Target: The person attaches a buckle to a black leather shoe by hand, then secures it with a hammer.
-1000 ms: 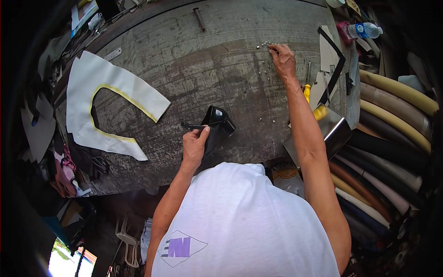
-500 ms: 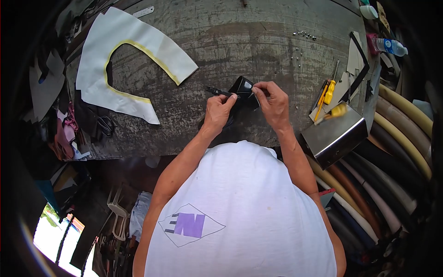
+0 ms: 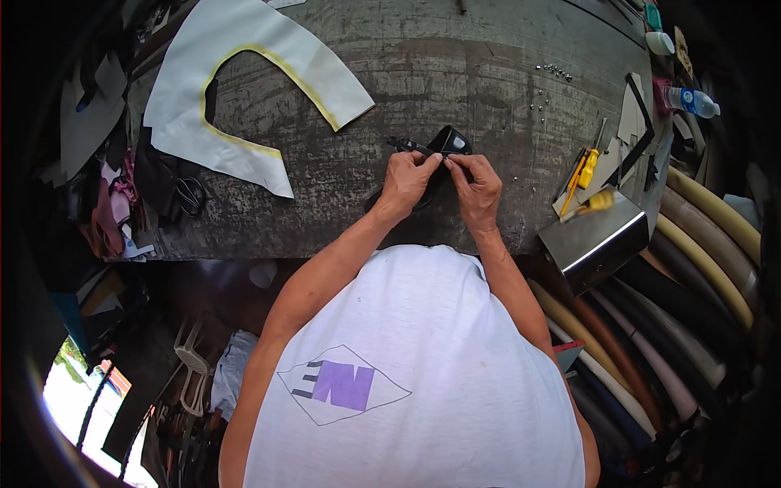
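The left fingers are closed in a pinch on a black piece and on the thin tool that lies against it. The right fingers are pinched narrowly on the near edge of the same piece. Whether anything small is caught between them cannot be told. The piece is held just above centre in the frame, over the counter, with its lower part hidden behind the left hand and the right hand.

The work in hand is judged to be a fine fitting at the piece's edge. It is best done with both wrists braced low, so that the piece is kept from twisting. The tool should be kept in line with the spot being worked, and pressure is better added slowly than in a jab, since a slip would run toward the right fingertips. The grip is best kept close to the worked edge, where the material is likely to flex least.

Small metal studs are scattered at the upper right of the counter, well apart from the hands. A yellow screwdriver lies at the right, with a metal box below it. A white sheet with a yellow edge is spread at the upper left, and scissors lie at the left edge.
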`<state>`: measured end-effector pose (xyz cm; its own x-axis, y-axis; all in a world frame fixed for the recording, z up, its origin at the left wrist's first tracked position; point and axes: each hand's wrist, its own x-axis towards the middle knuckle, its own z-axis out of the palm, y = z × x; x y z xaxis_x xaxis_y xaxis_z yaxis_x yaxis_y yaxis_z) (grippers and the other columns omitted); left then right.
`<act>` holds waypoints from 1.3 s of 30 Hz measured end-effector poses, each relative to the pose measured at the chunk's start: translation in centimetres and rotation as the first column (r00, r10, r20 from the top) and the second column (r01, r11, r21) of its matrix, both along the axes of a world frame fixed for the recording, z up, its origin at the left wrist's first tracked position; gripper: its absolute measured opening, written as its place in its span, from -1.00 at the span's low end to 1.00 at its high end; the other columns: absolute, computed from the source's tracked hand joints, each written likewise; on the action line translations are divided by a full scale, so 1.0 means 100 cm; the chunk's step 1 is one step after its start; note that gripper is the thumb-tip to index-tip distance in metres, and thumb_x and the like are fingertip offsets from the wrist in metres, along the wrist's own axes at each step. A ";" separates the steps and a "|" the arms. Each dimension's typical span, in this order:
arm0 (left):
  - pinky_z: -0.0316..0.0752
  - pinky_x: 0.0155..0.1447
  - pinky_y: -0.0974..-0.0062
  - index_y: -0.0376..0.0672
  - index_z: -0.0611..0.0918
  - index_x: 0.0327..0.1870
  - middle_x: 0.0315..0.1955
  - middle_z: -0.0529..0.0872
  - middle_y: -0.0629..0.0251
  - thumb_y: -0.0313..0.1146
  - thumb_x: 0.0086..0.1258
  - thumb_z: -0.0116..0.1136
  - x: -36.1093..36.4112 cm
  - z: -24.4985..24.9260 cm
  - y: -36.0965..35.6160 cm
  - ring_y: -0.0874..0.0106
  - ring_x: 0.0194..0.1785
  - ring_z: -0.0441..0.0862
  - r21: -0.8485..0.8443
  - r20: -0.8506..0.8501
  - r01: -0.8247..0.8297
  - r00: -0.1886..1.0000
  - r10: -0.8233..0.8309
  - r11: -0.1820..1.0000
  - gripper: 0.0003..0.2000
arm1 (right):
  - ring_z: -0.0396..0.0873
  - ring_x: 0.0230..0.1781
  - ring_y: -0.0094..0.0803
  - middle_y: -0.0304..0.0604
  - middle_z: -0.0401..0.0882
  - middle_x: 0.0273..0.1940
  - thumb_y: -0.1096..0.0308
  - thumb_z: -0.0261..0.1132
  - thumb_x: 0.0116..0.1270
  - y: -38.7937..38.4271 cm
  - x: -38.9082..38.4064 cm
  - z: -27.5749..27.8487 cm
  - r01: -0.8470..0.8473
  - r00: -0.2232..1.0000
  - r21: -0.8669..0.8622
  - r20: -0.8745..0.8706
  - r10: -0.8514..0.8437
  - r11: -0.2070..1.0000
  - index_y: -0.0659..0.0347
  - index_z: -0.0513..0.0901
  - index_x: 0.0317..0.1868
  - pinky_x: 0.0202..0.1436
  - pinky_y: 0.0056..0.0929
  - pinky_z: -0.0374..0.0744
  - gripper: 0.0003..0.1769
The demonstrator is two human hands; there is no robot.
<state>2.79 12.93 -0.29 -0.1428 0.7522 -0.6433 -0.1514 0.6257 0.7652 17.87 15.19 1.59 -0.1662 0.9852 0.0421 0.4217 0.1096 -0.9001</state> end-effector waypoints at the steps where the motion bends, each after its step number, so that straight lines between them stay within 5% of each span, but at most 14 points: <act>1: 0.44 -0.41 0.62 -0.35 0.75 -0.32 -0.51 0.71 0.39 -0.24 0.46 0.33 0.000 -0.002 0.000 0.65 -0.48 0.54 -0.004 0.025 -0.008 1.000 0.008 1.000 -0.71 | 0.68 -0.34 -0.41 -0.13 0.70 -0.25 0.51 0.45 0.32 -0.001 0.000 0.000 -0.001 1.000 0.010 -0.012 0.001 1.000 0.28 0.76 -0.14 -0.29 -0.49 0.59 -0.87; 21: 0.45 -0.42 0.62 -0.35 0.75 -0.29 -0.48 0.72 0.37 -0.28 0.46 0.34 -0.001 -0.007 0.001 0.65 -0.47 0.57 0.008 0.106 -0.046 0.993 0.045 0.999 -0.75 | 0.71 -0.23 -0.41 -0.13 0.73 -0.20 0.56 0.43 0.32 -0.007 0.000 0.000 -0.017 0.998 -0.045 -0.068 0.014 0.999 0.23 0.80 -0.05 -0.15 -0.48 0.63 -0.80; 24: 0.45 -0.42 0.61 -0.36 0.75 -0.29 -0.49 0.71 0.38 -0.27 0.46 0.33 0.001 -0.001 0.002 0.65 -0.47 0.56 0.010 0.107 -0.062 0.992 0.061 0.998 -0.74 | 0.69 -0.25 -0.33 -0.12 0.70 -0.23 0.58 0.43 0.29 -0.010 0.003 -0.004 -0.065 0.998 0.054 0.017 0.064 0.996 0.23 0.79 -0.02 -0.17 -0.42 0.63 -0.75; 27: 0.42 -0.42 0.60 -0.36 0.75 -0.31 -0.51 0.69 0.41 -0.26 0.47 0.33 0.002 -0.001 0.001 0.67 -0.47 0.53 0.028 0.057 -0.053 0.997 0.052 0.998 -0.72 | 0.66 -0.23 -0.22 -0.11 0.66 -0.22 0.61 0.43 0.24 -0.011 0.002 -0.004 -0.226 0.945 0.347 0.305 0.119 0.910 0.24 0.75 0.06 -0.18 -0.35 0.64 -0.64; 35: 0.25 -0.47 0.58 -0.35 0.75 -0.37 -0.57 0.60 0.53 -0.22 0.49 0.31 0.007 -0.007 -0.005 0.72 -0.50 0.37 0.133 -0.095 -0.029 0.995 0.042 0.991 -0.67 | 0.65 -0.16 -0.15 -0.05 0.62 -0.14 0.69 0.36 0.14 -0.009 0.001 -0.001 -0.348 0.871 0.361 0.465 0.156 0.866 0.36 0.66 0.16 -0.13 -0.26 0.67 -0.50; 39: 0.32 -0.44 0.60 -0.35 0.75 -0.35 -0.55 0.62 0.52 -0.23 0.50 0.29 0.003 -0.013 -0.006 0.72 -0.48 0.42 0.145 -0.008 -0.027 1.000 0.028 0.989 -0.68 | 0.64 -0.14 -0.15 -0.05 0.62 -0.14 0.66 0.36 0.19 -0.012 0.005 -0.004 -0.331 0.887 0.342 0.430 0.167 0.879 0.32 0.69 0.14 -0.13 -0.27 0.67 -0.54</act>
<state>3.05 12.34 -1.58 -0.1708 0.8328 -0.5265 -0.1586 0.5042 0.8489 18.32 13.99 1.20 -0.4874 0.8197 0.3010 0.6270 0.5684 -0.5327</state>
